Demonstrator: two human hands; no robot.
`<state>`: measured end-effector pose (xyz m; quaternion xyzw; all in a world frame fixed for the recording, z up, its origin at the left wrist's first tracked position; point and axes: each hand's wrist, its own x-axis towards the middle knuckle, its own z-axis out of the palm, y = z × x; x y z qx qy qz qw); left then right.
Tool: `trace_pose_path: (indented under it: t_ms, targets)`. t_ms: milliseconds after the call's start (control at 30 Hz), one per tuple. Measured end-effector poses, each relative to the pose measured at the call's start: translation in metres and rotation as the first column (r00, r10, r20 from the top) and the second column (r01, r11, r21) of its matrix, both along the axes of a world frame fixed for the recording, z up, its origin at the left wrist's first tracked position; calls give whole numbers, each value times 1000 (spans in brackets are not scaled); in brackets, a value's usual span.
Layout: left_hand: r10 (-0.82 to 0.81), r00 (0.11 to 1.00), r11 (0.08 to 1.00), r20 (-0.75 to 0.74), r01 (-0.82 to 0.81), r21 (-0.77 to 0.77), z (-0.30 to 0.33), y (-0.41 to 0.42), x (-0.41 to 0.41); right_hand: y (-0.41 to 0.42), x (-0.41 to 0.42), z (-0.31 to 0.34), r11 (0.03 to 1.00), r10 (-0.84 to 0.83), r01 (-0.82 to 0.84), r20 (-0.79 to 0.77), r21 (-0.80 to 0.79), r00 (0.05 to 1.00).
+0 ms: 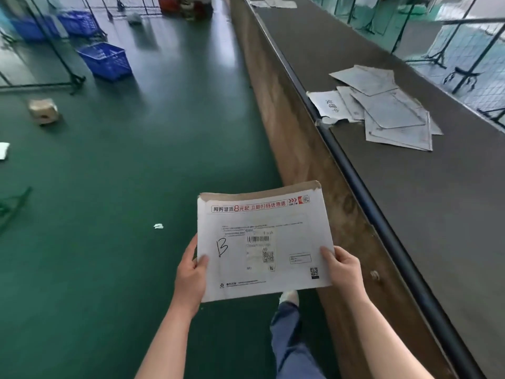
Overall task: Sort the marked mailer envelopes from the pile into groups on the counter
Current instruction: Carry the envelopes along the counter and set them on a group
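I hold a white mailer envelope [262,242] flat in front of me over the green floor, beside the counter. It carries a handwritten "B", a barcode label and a red printed banner. My left hand [191,274] grips its lower left edge, thumb on top. My right hand [343,272] grips its lower right edge the same way. A group of several grey mailer envelopes [388,113] lies fanned on the dark counter [410,214] ahead to the right. A few more envelopes [276,3] lie far along the counter.
The counter's brown side wall [295,138] and dark rail run diagonally to my right. Blue baskets [105,60] and metal racks stand at the far left. A cardboard box [43,111] and paper scraps lie on the green floor. My leg and shoe [289,299] show below the envelope.
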<state>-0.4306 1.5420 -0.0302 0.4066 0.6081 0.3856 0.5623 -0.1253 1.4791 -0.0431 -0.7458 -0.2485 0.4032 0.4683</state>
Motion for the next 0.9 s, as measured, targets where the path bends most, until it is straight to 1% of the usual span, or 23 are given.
trace_pose_path:
  t_ms: [133,267,367,467,500,633,667,700,767,833,900]
  targets:
    - [13,994,1000,-112,-13,0,1,102,37,110,32,-25,999,25,-25,20,-22,999]
    - [34,978,999,-205,-35,0,27,203,68,228,61,-14,998,47,-47,4,-43,999]
    - [72,973,997,-218,-70,18,42,267,73,301,73,3,998,64,-64,-3,-8,998]
    - [140,969,990,-203,-137,32,51,327,76,371,73,15,994,101,-99,-39,43,994]
    - [180,966,984,-187,-176,36,46,361,72,410,71,12,991,127,-126,-37,46,991]
    - [263,956,965,-129,-260,37,43,421,69,475,66,1,988,154,-152,-48,36,987]
    - [276,955,961,-109,-273,39,37,451,66,505,66,-4,989,145,-143,-41,35,989]
    - [287,953,958,-100,-285,32,31,478,64,532,65,-6,990,141,-140,-29,24,990]
    - [312,947,950,-81,-312,12,15,542,59,598,62,-7,990,141,-142,44,11,989]
    - [326,945,945,-20,-326,-15,7,606,59,662,62,-1,993,116,-118,88,17,989]
    - [292,956,956,10,-291,-37,6,672,61,726,65,8,998,64,-66,108,18,992]
